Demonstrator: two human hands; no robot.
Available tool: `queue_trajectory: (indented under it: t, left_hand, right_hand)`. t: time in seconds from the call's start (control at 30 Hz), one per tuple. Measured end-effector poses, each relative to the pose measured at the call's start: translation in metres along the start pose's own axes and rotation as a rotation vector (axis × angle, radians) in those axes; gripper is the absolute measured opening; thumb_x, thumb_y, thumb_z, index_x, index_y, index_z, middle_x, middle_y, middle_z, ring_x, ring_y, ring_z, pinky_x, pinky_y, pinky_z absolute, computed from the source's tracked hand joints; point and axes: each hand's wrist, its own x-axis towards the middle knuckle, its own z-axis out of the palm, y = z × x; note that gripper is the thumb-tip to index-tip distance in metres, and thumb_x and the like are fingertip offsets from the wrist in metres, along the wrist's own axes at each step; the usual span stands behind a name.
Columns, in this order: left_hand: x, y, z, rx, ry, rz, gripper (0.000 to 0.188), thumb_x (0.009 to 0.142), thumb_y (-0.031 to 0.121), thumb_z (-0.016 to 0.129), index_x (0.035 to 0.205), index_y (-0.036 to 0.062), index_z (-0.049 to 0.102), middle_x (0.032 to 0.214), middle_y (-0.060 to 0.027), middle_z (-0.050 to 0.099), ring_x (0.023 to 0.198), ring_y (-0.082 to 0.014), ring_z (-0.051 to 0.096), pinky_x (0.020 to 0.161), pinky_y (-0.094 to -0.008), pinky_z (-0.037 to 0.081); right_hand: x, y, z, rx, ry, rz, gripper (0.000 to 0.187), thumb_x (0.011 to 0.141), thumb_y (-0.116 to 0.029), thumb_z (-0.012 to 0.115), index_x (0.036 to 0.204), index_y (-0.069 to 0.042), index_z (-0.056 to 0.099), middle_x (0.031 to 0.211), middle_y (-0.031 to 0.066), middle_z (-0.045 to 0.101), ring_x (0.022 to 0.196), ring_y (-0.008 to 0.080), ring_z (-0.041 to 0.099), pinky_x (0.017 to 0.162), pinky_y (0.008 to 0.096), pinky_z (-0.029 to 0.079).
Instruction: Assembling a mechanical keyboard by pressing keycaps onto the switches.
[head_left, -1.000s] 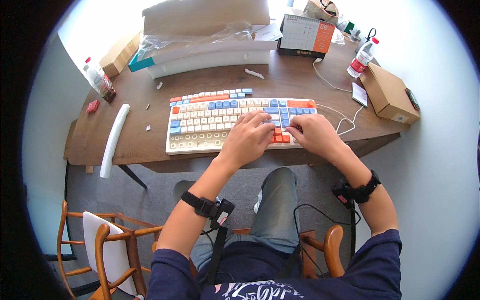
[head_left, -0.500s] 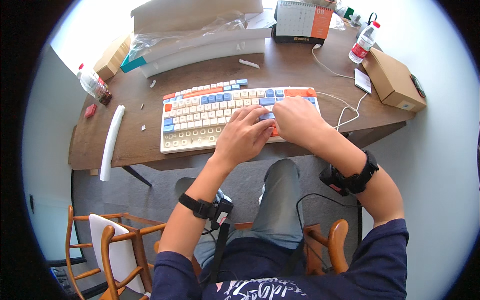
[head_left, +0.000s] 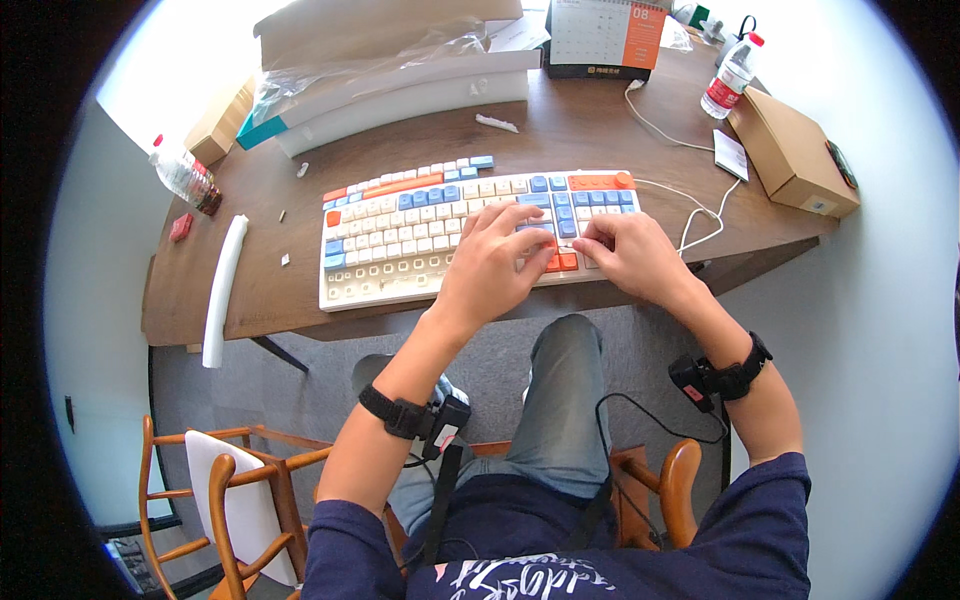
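A white keyboard [head_left: 385,238] with cream, blue and orange keycaps lies along the table's near edge. Bare switch sockets show in its lower left rows. My left hand [head_left: 488,262] rests over its right-middle part, fingers apart, with the thumb close to orange keycaps [head_left: 568,262]. Over the number keys at the right end, my right hand [head_left: 635,255] has thumb and forefinger closed in a pinch; whatever is between them is too small to make out. A group of loose keycaps [head_left: 402,182], with a long orange one among them, sits along the keyboard's back edge.
An open long box [head_left: 410,100] with clear plastic stands behind. Bottles [head_left: 185,178] [head_left: 730,80] flank the table. A calendar [head_left: 600,38], brown carton [head_left: 790,150], white cable [head_left: 690,225], white foam strip [head_left: 225,290] and small scraps lie around. An armchair [head_left: 230,490] stands left.
My right hand has shifted right and nearer to me, away from my left hand, uncovering blue and orange keys between them. My left hand stays in nearly the same place.
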Motion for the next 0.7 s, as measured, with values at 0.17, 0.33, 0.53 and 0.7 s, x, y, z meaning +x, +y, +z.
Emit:
queue_trajectory:
  t: [0.17,0.33,0.53,0.7]
  left_hand:
    - [0.002,-0.002,0.007,-0.031,-0.002,0.009,0.012,0.086,0.012,0.072,0.096,0.0059,0.074,0.116,-0.0105,0.067,0.117,-0.0307,0.057,0.102,-0.0416,0.043]
    - [-0.001,-0.004,0.006,-0.062,0.028,0.003,0.011,0.086,0.01,0.071,0.094,0.0024,0.074,0.112,-0.0115,0.068,0.112,-0.0321,0.059,0.101,-0.0423,0.044]
    - [0.001,-0.001,0.005,-0.067,0.034,-0.007,0.013,0.085,0.009,0.071,0.095,0.0012,0.074,0.115,-0.0119,0.067,0.114,-0.0325,0.059,0.102,-0.0432,0.044]
    - [-0.003,-0.006,0.007,-0.052,0.05,0.006,0.011,0.084,0.01,0.071,0.092,0.0018,0.073,0.112,-0.0116,0.068,0.111,-0.0317,0.06,0.1,-0.0437,0.045]
  right_hand:
    - [0.013,-0.014,-0.001,-0.11,0.005,-0.112,0.02,0.083,-0.016,0.066,0.08,0.003,0.07,0.075,0.0246,0.067,0.076,0.0395,0.069,0.073,0.0481,0.054]
    - [0.035,-0.039,-0.002,-0.426,-0.172,-0.178,0.017,0.077,-0.014,0.07,0.083,0.002,0.073,0.087,0.024,0.071,0.083,0.0384,0.071,0.076,0.0457,0.058]
    - [0.02,-0.066,0.008,-0.6,-0.203,-0.183,0.012,0.083,-0.012,0.068,0.086,-0.004,0.075,0.089,0.0163,0.074,0.087,0.0278,0.074,0.077,0.0377,0.059]
    - [0.026,-0.055,0.002,-0.527,-0.169,-0.187,0.018,0.079,-0.015,0.072,0.088,0.0,0.074,0.089,0.0193,0.073,0.086,0.033,0.073,0.08,0.0405,0.059]
